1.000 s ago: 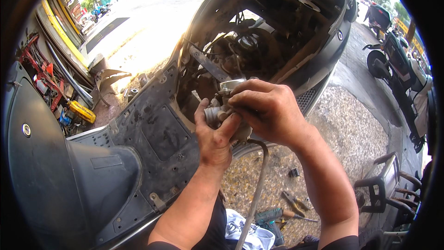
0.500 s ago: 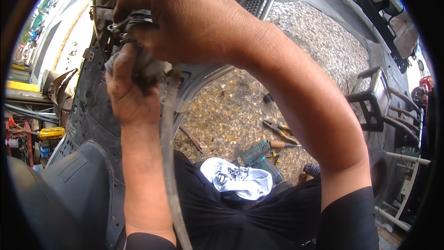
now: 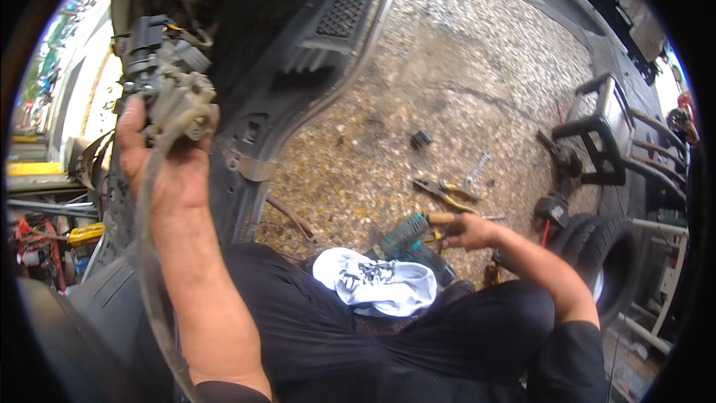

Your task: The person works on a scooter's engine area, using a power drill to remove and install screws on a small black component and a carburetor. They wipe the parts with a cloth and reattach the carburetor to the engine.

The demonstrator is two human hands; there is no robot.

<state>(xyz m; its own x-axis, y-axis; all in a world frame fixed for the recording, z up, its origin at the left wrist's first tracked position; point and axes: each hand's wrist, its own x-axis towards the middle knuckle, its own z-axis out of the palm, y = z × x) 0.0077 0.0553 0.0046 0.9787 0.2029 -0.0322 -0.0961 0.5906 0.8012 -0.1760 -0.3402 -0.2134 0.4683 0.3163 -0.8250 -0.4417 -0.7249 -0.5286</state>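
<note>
My left hand (image 3: 168, 157) grips a grey metal carburetor-like assembly (image 3: 181, 93), with a black top fitting and a long greyish hose (image 3: 153, 239) hanging over my forearm, beside the scooter's dark body (image 3: 298, 30). My right hand (image 3: 466, 232) is low at the right, fingers loosely bent and apart, at a wooden-handled screwdriver (image 3: 440, 219); whether it touches it is unclear. Around it on the speckled ground lie a green power drill (image 3: 403, 233), yellow-handled pliers (image 3: 447, 194) and a wrench (image 3: 478, 169). A white cloth item with dark markings (image 3: 373, 283) lies between my legs.
A small black block (image 3: 421, 138) lies on the ground (image 3: 485, 60). At right are a black metal frame (image 3: 585, 127), stacked tyres (image 3: 619, 269), a white rack (image 3: 664, 239) and parked vehicles. Red tools (image 3: 37, 246) and a yellow item (image 3: 86, 233) crowd the left edge.
My right hand has left the assembly and moved down and right to the ground tools. My left hand still holds the part, now alone. The view has tilted down and rightward.
</note>
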